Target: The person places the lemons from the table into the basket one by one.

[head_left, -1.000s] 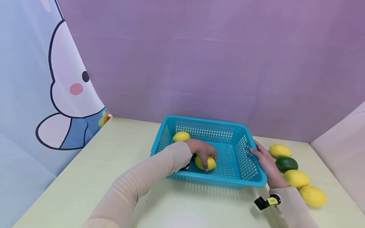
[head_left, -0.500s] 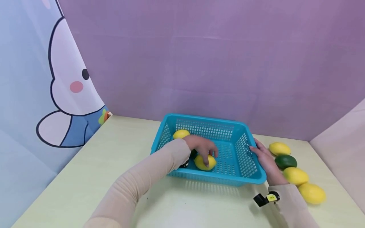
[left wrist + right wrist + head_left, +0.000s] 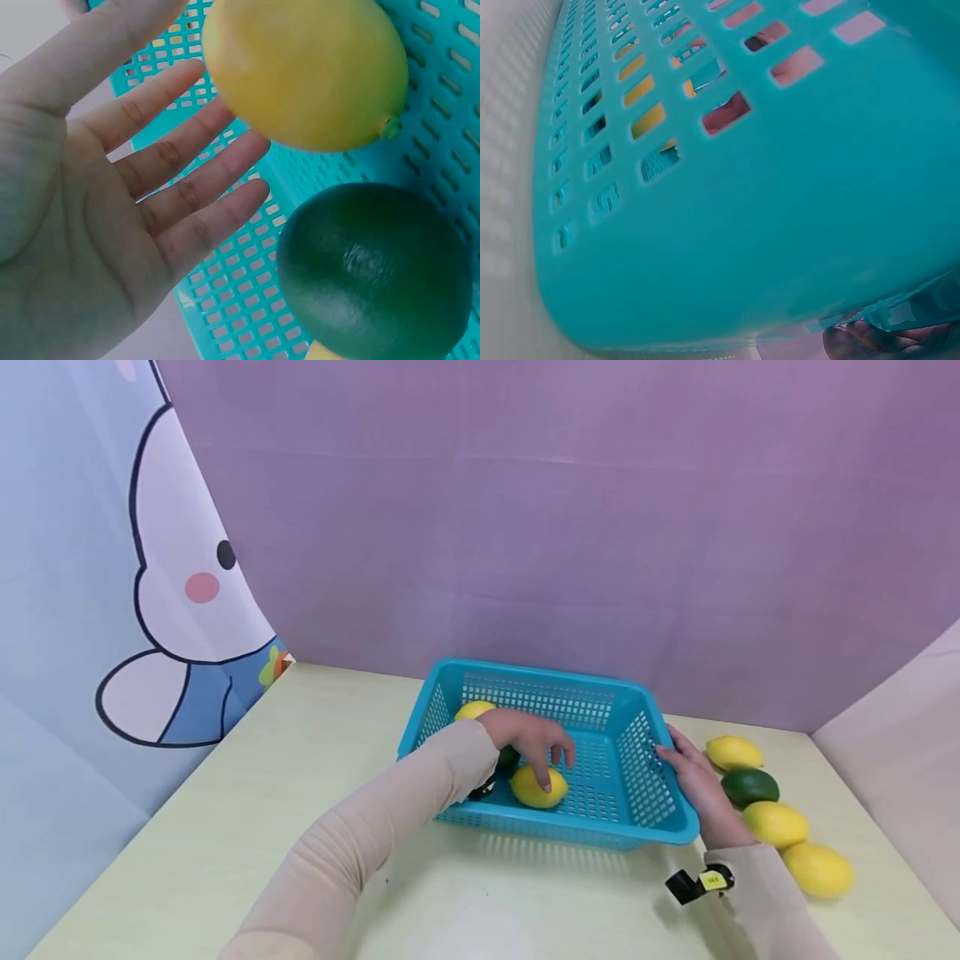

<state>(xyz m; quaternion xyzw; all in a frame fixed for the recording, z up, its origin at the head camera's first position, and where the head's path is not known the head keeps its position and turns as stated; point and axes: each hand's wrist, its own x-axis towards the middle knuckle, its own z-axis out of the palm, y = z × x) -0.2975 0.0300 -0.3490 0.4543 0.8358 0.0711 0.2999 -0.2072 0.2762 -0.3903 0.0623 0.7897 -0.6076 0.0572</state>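
Observation:
A blue-green mesh plastic basket (image 3: pixel 555 677) sits on the table. My left hand (image 3: pixel 531 745) reaches into it over a lemon (image 3: pixel 531 788), its fingers loosely extended. The left wrist view shows the palm and spread fingers (image 3: pixel 191 191) right beside the lemon (image 3: pixel 307 75), not wrapped round it. Close to them lies a dark green, smooth oval fruit (image 3: pixel 375 277). Another lemon (image 3: pixel 474 709) lies at the basket's back left, partly hidden by the forearm. My right hand (image 3: pixel 705 792) grips the basket's right rim; its fingers (image 3: pixel 885 341) show under the rim in the right wrist view.
Right of the basket, a row holds a lemon (image 3: pixel 735 752), a dark green oval fruit (image 3: pixel 750 786) and two more lemons (image 3: pixel 776 824) on the pale tabletop (image 3: pixel 465 910). A purple cloth (image 3: pixel 525 527) hangs close behind the basket.
My left hand has loosened from the lemon, its fingers straightening and lifting slightly. The lemon stays at the basket's front. My right hand keeps its hold on the rim.

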